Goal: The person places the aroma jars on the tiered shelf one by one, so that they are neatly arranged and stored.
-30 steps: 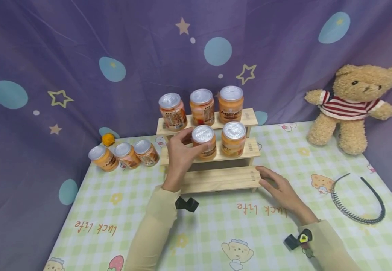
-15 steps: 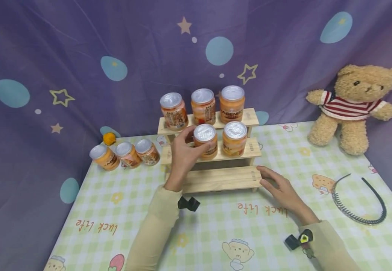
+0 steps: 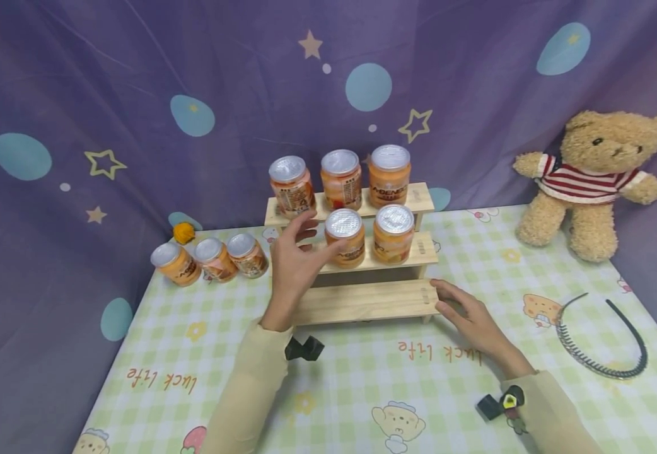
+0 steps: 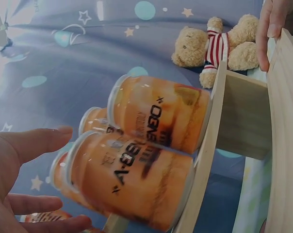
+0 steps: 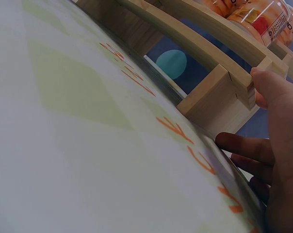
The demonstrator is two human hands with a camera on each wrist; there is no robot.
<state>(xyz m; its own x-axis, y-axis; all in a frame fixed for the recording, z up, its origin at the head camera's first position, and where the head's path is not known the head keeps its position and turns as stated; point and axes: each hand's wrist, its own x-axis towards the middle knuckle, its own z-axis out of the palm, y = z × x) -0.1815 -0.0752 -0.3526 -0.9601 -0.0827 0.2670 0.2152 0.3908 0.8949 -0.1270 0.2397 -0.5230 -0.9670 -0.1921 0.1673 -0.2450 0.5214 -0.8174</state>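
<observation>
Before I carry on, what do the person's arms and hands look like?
The left hand and right hand are bare, without gloves. The left sleeve and right sleeve are long and pale cream, ending at the wrists. A small, blocky black device sits at the left wrist, a similar one at the right. No cables show.

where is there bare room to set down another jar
The bottom shelf looks bare, and so does the tablecloth between the middle shelf and the teddy bear. The top shelf is crowded, with three jars across it.
</observation>
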